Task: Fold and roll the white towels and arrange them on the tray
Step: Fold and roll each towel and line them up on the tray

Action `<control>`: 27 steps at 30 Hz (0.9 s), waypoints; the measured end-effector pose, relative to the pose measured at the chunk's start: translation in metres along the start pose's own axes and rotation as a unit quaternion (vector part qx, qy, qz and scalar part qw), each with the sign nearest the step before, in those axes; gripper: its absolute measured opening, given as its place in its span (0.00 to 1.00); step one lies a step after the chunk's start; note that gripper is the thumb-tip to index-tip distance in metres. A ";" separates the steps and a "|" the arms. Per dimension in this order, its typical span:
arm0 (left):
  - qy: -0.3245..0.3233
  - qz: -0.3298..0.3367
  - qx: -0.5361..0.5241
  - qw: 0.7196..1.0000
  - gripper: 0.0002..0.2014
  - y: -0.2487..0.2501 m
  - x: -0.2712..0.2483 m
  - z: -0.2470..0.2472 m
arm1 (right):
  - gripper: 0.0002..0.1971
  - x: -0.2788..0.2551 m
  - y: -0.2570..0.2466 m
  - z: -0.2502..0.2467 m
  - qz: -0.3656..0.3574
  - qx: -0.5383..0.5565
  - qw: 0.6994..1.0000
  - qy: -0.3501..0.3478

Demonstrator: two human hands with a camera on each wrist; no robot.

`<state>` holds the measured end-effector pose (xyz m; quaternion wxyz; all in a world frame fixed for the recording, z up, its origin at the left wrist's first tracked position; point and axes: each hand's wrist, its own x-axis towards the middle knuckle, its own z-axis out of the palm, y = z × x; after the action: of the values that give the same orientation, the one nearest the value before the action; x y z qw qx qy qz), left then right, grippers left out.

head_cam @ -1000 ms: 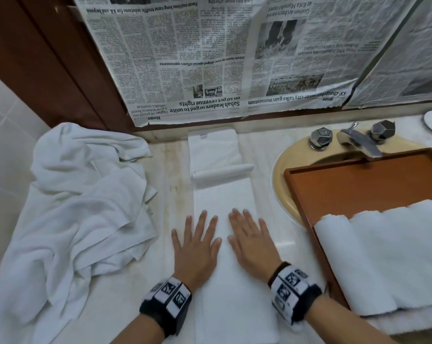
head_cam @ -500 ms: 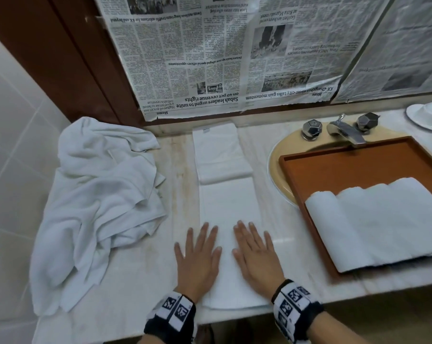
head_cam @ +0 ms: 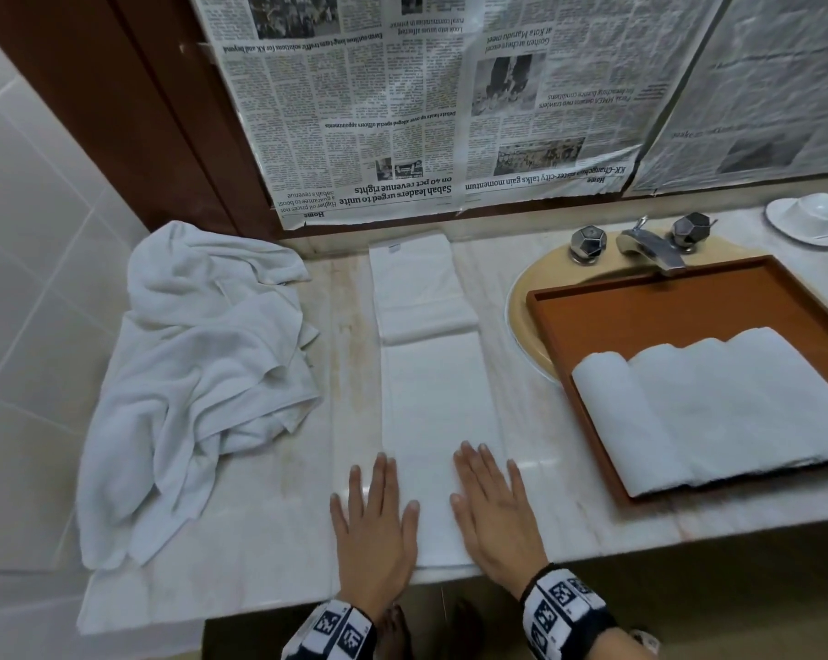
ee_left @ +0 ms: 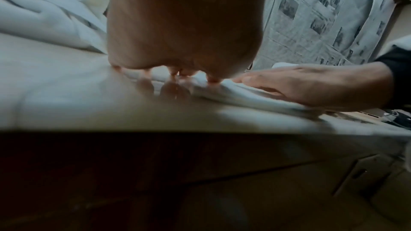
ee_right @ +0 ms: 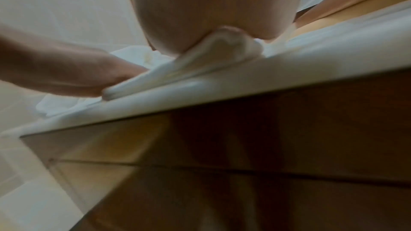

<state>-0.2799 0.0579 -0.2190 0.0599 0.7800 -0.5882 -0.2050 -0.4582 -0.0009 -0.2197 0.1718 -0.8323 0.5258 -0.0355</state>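
Folded towel strip [head_cam: 435, 421] laid on counter [head_cam: 269, 540], long axis 12–6 o'clock, far end doubled back. Left hand [head_cam: 376, 526] and right hand [head_cam: 495, 519] pressed flat, fingers straight, nothing gripped, at near end. Judged soft, limp, light, prone to creep on polished stone. Near corners judged best pinched for rolling. Tray [head_cam: 678, 302] with rolled towels [head_cam: 716, 407] at 3 o'clock.

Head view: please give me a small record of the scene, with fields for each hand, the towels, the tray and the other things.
left hand: flat, fingers straight, on the left edge of the folded towel
right hand: flat, on the towel's right edge
folded towel: long strip on the counter, far end folded back
rolled towels: side by side in the tray
tray: over the sink
towel pile: crumpled, left on the counter
tap: behind the tray
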 end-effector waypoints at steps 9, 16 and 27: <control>0.093 -0.046 -0.025 0.994 0.30 0.015 -0.002 0.009 | 0.29 0.004 0.013 0.007 0.000 -0.023 0.999 0.035; 0.171 -0.109 -0.141 0.969 0.05 0.024 0.002 -0.011 | 0.26 -0.006 0.003 0.003 -0.046 -0.003 0.995 0.083; 0.123 -0.146 -0.206 0.960 0.07 0.017 0.001 -0.036 | 0.27 -0.011 -0.015 0.007 -0.030 -0.002 0.995 0.100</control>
<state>-0.2807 0.0461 -0.1806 0.2605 0.8473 -0.4013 -0.2305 -0.4490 0.0161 -0.2197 0.1154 -0.8405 0.5150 -0.1226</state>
